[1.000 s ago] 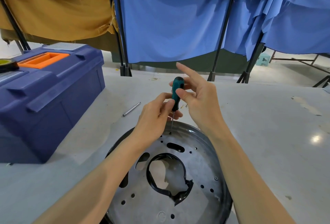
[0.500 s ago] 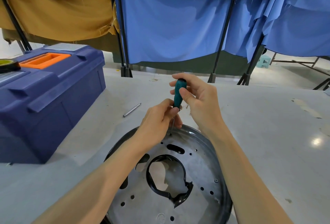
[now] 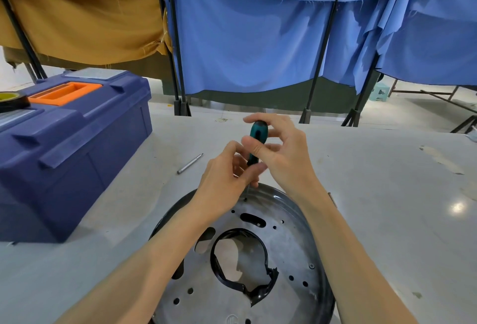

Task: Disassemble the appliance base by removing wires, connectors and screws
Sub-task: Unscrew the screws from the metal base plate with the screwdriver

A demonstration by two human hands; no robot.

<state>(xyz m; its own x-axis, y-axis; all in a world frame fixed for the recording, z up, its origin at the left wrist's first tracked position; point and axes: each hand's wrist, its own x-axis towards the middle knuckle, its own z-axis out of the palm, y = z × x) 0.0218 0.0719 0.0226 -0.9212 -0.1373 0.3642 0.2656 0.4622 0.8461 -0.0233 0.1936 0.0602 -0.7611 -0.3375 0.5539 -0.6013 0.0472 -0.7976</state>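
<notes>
Both hands pinch screwdriver (image 3: 256, 142) upright: right hand (image 3: 281, 153) on handle, left hand (image 3: 227, 181) lower; tip on metal base (image 3: 291, 236) far rim, below hands.

toolbox (image 3: 72, 148) left | base (image 3: 284, 254) front | bit (image 3: 190, 163) between

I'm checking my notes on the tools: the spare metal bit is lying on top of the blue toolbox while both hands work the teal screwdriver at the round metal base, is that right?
Not quite. The head view shows the spare metal bit lying on the table, beside the blue toolbox, not on top of it. The rest holds: left hand and right hand work the teal screwdriver at the round metal base.
</notes>
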